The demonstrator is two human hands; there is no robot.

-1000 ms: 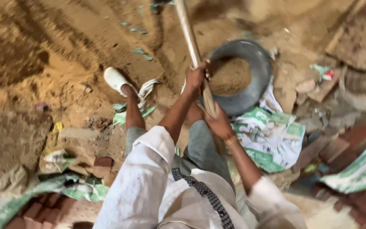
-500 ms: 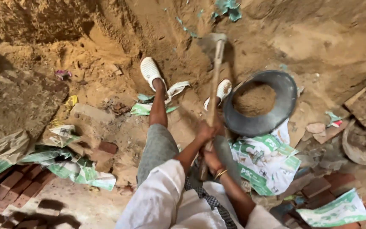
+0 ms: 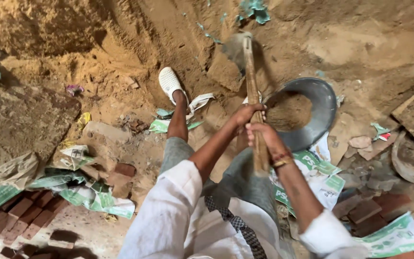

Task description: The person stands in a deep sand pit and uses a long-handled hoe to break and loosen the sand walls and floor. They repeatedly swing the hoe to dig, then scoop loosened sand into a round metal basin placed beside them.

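Observation:
Both my hands grip the wooden handle of a digging tool. My left hand is higher on the shaft and my right hand sits just below it. The tool's metal blade is down in the sandy soil beyond my feet, with a slab of earth on it. A dark round metal pan with some soil inside lies to the right of the handle. My left foot in a white shoe stands on the sand.
A sand bank rises at the top left. Torn green and white sacks and red bricks lie at the lower left. More sacks, bricks and rubble lie at the right, beside another shallow pan.
The tool has swung down from near the pan into the soil ahead. My hands now sit lower on the handle, and the view has shifted toward the sand bank.

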